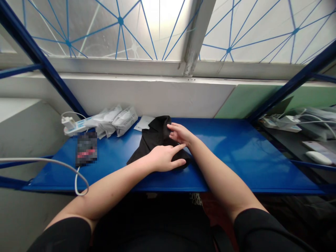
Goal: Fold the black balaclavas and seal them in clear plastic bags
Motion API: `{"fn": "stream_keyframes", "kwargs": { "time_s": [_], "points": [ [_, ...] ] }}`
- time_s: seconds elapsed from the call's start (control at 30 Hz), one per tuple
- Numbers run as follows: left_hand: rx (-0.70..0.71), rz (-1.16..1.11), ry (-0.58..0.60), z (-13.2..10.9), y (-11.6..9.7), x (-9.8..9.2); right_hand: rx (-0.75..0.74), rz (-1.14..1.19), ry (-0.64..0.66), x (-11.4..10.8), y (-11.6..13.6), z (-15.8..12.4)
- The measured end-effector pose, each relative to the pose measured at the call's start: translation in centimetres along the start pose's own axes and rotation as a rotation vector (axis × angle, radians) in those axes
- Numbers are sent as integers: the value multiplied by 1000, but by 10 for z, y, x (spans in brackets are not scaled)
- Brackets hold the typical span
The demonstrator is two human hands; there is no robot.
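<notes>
Reader: Where does the black cloth (154, 141) lie?

Author: Centrally on the blue tabletop (236, 150), rumpled, its far end near the wall (183, 99) and its near edge short of the table's front. In this view it overlaps a flat white packet (143, 122).

Reader: And the hands?

Author: The left hand (165, 158) is spread palm downward over the cloth's near part, index finger and thumb extended; no grasp is evident. The right hand (180, 134) is half open at the cloth's far right edge, fingers loosely bent; whether it pinches a fold cannot be told.

Reader: What might go wrong?

Author: Chiefly slippage. The tabletop looks smooth, so a pull by one hand, without firm pressure from the other, could drag the whole cloth and deepen its creases. The left index finger overlaps the right wrist in this view, so the hands could obstruct each other. A sweep leftward might carry the packet into the wrapped parcels (126, 120). Further left, the pale cable (84, 187) loops by the left forearm (112, 187); a wide elbow movement could snag it.
</notes>
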State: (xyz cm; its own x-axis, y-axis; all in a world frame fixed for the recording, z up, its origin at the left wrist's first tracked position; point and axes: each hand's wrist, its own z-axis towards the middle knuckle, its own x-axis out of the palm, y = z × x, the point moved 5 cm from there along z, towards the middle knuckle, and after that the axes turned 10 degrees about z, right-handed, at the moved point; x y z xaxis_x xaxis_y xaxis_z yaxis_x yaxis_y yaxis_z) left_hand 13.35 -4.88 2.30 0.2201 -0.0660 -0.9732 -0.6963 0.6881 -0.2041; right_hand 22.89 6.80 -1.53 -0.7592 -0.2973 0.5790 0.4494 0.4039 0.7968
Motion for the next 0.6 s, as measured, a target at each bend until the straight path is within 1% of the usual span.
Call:
{"fn": "stream_keyframes", "kwargs": {
  "time_s": [0.07,0.13,0.2,0.27,0.3,0.33,0.37,0.4,0.43,0.47,0.5,0.53,0.57,0.6],
  "points": [
    [-59,-53,32,1,6,7,16,-38,33,8,-6,-1],
    [-94,-134,24,3,11,9,-34,-74,-23,7,-6,0],
    [-65,-254,-25,5,11,7,-163,-93,-166,0,1,1],
    [0,-422,-95,7,10,0,-345,-119,-310,-8,13,0],
    [26,-516,-127,7,11,-4,-443,-149,-356,-11,20,-2],
    [42,-605,-156,7,13,-9,-536,-195,-373,-11,26,-4],
    [48,-683,-178,6,17,-15,-618,-259,-361,-8,30,-6],
    [43,-743,-186,4,23,-20,-686,-348,-325,-4,33,-8],
    [31,-788,-167,2,30,-26,-736,-467,-267,2,34,-10],
    [3,-817,-114,-1,39,-30,-758,-616,-188,8,31,-11],
    [-42,-830,1,-6,48,-31,-753,-786,-98,15,24,-10],
    [-86,-840,196,-12,57,-28,-716,-965,-8,20,15,-9],
    [-125,-850,419,-20,66,-23,-656,-1137,70,24,4,-6],
    [-159,-848,582,-28,76,-20,-589,-1287,131,25,-7,-4]
  ]
}}
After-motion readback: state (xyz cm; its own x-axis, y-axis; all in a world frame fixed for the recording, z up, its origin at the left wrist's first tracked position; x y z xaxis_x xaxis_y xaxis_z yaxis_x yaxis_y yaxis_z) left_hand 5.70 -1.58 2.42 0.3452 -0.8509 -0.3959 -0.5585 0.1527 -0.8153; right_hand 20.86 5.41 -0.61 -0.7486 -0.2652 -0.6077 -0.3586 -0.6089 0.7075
